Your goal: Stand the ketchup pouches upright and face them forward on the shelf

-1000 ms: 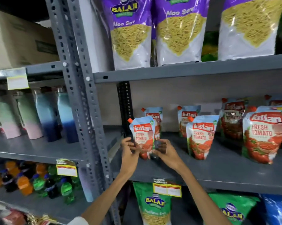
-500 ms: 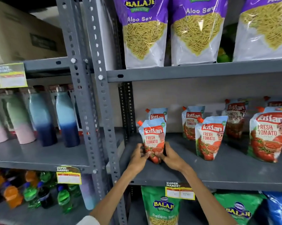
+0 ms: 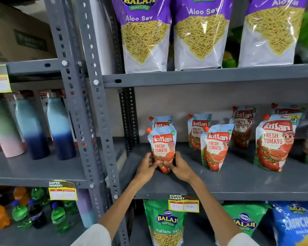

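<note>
A ketchup pouch (image 3: 161, 145) with an orange cap stands upright at the left of the grey shelf (image 3: 238, 181), label facing me. My left hand (image 3: 147, 166) and my right hand (image 3: 179, 166) pinch its base from either side. Right behind it stands a second pouch (image 3: 161, 122), mostly hidden. Further right, a front pouch (image 3: 216, 147) and a larger pouch (image 3: 274, 144) stand upright facing forward, with more pouches (image 3: 197, 130) behind them near the back wall.
A perforated steel upright (image 3: 98, 107) borders the shelf on the left. Gradient bottles (image 3: 60, 128) fill the neighbouring bay. Purple snack bags (image 3: 144, 34) sit on the shelf above, green snack bags (image 3: 165, 224) below. A price tag (image 3: 183, 203) hangs on the shelf edge.
The pouch has gone from held slightly raised and tilted to standing upright on the shelf, with both hands lowered to its base. The camera has moved closer.
</note>
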Demonstrator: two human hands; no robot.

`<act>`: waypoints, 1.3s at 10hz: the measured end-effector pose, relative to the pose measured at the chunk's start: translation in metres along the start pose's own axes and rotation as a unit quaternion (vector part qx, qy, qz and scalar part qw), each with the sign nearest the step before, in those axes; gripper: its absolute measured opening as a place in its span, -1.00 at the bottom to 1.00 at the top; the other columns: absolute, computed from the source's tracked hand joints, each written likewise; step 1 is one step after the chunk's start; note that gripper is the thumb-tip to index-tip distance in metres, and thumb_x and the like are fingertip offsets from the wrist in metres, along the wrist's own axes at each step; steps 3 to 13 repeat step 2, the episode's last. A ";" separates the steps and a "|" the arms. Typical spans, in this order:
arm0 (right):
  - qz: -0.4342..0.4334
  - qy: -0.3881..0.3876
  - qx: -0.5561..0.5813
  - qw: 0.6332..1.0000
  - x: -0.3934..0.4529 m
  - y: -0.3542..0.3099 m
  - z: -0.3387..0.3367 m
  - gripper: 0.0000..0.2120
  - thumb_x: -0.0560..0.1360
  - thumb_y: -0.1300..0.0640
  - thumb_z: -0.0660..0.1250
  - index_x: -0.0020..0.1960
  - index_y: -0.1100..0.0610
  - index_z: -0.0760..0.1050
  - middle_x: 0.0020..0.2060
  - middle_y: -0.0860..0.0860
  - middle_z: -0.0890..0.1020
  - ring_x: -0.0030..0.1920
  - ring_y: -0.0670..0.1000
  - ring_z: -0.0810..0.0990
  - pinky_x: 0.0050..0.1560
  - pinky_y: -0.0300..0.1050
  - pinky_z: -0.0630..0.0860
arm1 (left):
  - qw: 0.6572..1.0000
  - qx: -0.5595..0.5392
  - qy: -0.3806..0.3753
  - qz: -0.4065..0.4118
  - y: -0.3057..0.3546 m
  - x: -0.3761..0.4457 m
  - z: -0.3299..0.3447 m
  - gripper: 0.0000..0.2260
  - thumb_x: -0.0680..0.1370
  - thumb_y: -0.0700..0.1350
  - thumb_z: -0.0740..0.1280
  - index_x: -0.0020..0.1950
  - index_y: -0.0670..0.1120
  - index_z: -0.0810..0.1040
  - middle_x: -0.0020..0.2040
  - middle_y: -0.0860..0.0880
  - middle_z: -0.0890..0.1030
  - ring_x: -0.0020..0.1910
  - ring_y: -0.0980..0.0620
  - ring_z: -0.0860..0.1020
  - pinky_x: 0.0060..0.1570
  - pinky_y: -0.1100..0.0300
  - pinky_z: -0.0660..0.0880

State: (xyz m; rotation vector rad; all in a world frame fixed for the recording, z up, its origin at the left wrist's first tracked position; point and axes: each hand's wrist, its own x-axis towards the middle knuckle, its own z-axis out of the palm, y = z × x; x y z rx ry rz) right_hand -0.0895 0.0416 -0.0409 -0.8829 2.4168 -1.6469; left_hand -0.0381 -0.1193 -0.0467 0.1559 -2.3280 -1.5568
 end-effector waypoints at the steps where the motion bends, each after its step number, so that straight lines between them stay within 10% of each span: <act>1: -0.013 0.015 -0.014 1.000 -0.009 -0.002 -0.004 -0.53 0.52 0.02 0.36 0.28 0.18 0.22 0.11 -0.04 0.56 0.16 -0.02 0.55 -0.01 -0.33 0.44 | 0.999 0.033 0.041 0.009 -0.001 -0.016 0.005 -0.42 0.56 -0.04 0.37 0.51 -0.10 0.21 0.41 -0.11 0.46 0.33 -0.01 0.47 0.28 0.07 0.45; 2: -0.041 0.038 -0.030 0.998 -0.022 0.002 -0.009 -0.51 0.53 0.01 0.34 0.33 0.17 0.22 0.14 -0.03 0.55 0.19 -0.03 0.54 0.05 -0.30 0.41 | 0.967 0.207 0.140 0.052 -0.002 -0.036 0.015 -0.32 0.55 0.11 0.33 0.58 -0.04 0.10 0.56 -0.07 0.23 0.54 -0.06 0.22 0.48 -0.11 0.25; 13: -0.041 0.038 -0.030 0.998 -0.022 0.002 -0.009 -0.51 0.53 0.01 0.34 0.33 0.17 0.22 0.14 -0.03 0.55 0.19 -0.03 0.54 0.05 -0.30 0.41 | 0.967 0.207 0.140 0.052 -0.002 -0.036 0.015 -0.32 0.55 0.11 0.33 0.58 -0.04 0.10 0.56 -0.07 0.23 0.54 -0.06 0.22 0.48 -0.11 0.25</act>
